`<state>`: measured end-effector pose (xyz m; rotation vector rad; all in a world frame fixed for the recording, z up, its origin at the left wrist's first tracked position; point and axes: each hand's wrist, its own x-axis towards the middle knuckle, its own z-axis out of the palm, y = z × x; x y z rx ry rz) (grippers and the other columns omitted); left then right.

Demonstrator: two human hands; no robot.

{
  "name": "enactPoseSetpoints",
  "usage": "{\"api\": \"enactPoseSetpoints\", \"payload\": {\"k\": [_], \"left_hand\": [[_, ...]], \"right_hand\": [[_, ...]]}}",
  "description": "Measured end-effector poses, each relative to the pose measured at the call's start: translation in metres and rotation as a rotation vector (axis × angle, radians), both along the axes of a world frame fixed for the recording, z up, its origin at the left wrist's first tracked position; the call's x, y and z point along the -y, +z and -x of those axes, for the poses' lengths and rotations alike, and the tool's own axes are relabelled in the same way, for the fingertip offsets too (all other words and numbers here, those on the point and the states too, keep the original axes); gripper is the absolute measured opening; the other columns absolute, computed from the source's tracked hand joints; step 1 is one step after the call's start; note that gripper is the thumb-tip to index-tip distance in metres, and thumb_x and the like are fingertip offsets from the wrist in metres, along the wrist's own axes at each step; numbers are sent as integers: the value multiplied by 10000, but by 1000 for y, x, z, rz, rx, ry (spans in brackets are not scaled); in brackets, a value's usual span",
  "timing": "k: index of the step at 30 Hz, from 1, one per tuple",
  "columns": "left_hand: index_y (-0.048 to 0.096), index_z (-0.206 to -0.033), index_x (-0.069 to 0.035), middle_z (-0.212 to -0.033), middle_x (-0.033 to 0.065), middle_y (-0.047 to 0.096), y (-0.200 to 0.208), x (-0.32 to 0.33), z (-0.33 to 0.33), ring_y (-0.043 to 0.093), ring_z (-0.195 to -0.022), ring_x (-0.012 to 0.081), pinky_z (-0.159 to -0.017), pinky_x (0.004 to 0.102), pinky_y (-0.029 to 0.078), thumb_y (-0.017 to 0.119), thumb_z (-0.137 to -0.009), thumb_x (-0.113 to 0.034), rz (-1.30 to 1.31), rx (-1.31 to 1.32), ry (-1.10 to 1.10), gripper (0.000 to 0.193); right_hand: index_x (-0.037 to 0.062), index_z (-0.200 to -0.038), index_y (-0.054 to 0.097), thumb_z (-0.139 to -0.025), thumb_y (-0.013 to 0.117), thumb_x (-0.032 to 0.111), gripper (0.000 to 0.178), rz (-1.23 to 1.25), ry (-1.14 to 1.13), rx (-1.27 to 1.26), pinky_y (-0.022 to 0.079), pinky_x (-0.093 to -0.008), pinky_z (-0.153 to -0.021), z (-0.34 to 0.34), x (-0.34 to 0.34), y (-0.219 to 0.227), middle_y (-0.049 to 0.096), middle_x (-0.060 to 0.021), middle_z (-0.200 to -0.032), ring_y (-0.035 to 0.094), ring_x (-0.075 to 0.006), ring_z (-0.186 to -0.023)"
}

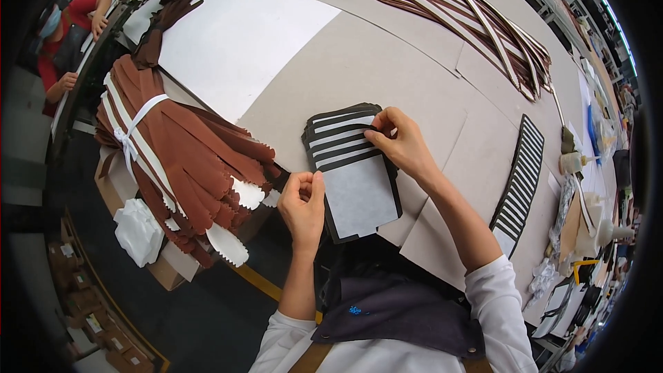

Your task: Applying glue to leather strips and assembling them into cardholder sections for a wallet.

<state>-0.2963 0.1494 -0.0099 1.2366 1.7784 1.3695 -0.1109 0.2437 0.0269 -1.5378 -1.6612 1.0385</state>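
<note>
A stack of flat black-edged panels (360, 197) with pale grey faces lies at the table's near edge. Its upper pieces overlap in steps, so they show as black and white stripes. My right hand (404, 144) pinches the edge of one panel among the stripes, on the stack's right side. My left hand (302, 208) is beside the stack's left edge, thumb and fingers pressed together. Whatever sits between those fingertips is too small to make out. Further right lies a long overlapped row of similar striped panels (519, 181).
At left, a bundle of brown strips (173, 145) tied with white ribbon rests over a cardboard box (176, 271). Brown and white strips (463, 17) lie at the far right. Bottles (572, 162) and plastic bags crowd the right edge. A co-worker (69, 38) is at far left.
</note>
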Motion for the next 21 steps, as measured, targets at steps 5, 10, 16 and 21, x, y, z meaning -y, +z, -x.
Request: {"api": "enactPoseSetpoints", "payload": {"k": [5,10,16,21], "left_hand": [[601,-883,-3,-645,-23,498,2,0,-1,423,-576,50,-530,224,365,705,-884,-138,-43,120,38,170],[596,-839,1,-642,-23,424,1,5,11,371,-590,61,-542,225,330,703,-892,-147,-50,314,-45,190],[561,-727,22,-629,28,456,12,-3,0,389,-552,102,-510,274,328,709,-877,-129,-73,6,-145,259],[575,-729,17,-622,41,495,11,-9,-4,411,-528,120,-496,291,350,717,-866,-136,-45,-92,-83,250]], "right_hand": [[-18,-885,588,-807,721,60,172,76,126,-42,448,-297,-613,-9,22,9,576,-97,-748,529,-149,-661],[-9,-909,594,-789,703,-33,164,-391,293,-53,450,-282,-623,-16,45,23,593,-78,-821,563,-168,-691],[-13,-995,607,-850,689,56,180,78,-49,-311,456,-248,-663,-19,28,3,570,-1,-758,518,-90,-701],[13,-1088,569,-842,683,45,273,56,-57,-245,430,-232,-642,-16,20,-4,498,19,-727,464,-73,-678]]}}
